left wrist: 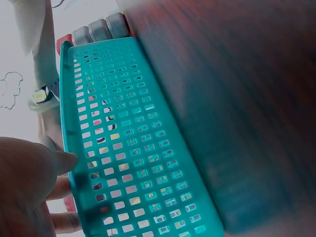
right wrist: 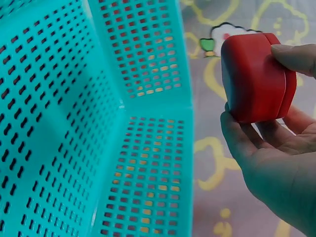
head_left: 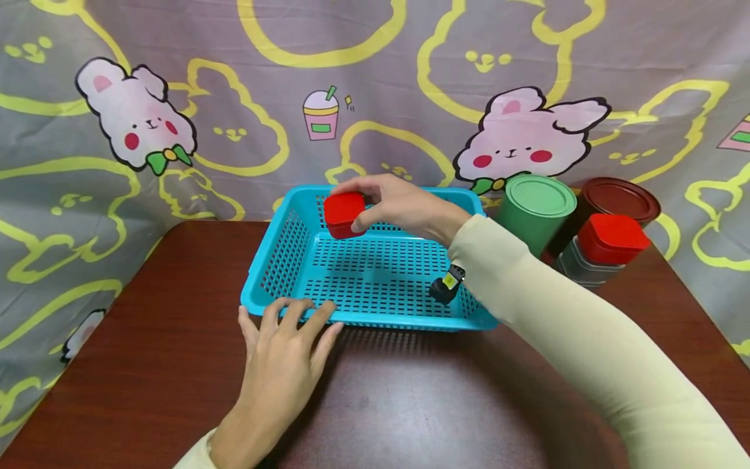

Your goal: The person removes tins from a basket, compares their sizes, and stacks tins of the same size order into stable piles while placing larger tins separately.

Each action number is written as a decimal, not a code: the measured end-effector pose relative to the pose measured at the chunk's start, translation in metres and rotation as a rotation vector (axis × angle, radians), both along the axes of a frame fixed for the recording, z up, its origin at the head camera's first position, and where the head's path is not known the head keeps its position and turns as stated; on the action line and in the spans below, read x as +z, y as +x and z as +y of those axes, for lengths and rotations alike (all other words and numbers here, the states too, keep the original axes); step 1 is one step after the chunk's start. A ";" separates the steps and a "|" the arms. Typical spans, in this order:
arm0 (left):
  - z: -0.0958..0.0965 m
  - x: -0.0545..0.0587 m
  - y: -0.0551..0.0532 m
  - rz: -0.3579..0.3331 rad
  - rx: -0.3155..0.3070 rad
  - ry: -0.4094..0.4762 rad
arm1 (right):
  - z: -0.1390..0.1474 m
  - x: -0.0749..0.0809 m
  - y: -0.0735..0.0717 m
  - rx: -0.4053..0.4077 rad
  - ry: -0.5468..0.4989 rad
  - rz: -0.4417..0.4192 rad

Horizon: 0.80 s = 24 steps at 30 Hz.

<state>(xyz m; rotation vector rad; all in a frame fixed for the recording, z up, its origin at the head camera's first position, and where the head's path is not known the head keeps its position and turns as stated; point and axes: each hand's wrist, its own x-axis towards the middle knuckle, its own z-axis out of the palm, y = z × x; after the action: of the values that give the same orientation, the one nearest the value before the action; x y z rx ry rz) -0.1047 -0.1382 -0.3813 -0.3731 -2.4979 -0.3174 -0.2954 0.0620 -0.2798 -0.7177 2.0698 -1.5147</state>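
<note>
A small red lidded box is raised over the far left part of a turquoise plastic basket. My right hand grips it, thumb on the near side and fingers round the back. In the right wrist view, the seam between the red box's body and lid shows, and its lower edge lies in the fingers. My left hand holds the basket's near rim at the left, fingers hooked over it. The left wrist view shows the thumb against the rim. No other object shows inside the basket.
Right of the basket stand a green canister, a dark red canister, and a red-topped box above grey-black boxes. A patterned cloth hangs behind the brown table.
</note>
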 end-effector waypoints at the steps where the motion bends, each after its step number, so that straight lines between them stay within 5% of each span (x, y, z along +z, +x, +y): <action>1: 0.000 0.000 0.000 0.000 -0.001 0.002 | 0.005 0.002 0.002 -0.006 -0.001 0.006; 11: 0.000 0.000 0.000 0.002 0.002 0.004 | 0.060 0.018 0.025 -0.057 -0.044 0.025; 24: 0.001 0.000 0.001 0.010 0.008 0.003 | 0.137 0.030 0.058 -0.225 0.030 0.085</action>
<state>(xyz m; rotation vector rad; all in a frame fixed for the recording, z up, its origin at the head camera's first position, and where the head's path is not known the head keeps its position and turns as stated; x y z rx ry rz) -0.1037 -0.1373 -0.3814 -0.3632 -2.4881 -0.3153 -0.2374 0.1989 -0.2495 -0.5619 2.2964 -1.5917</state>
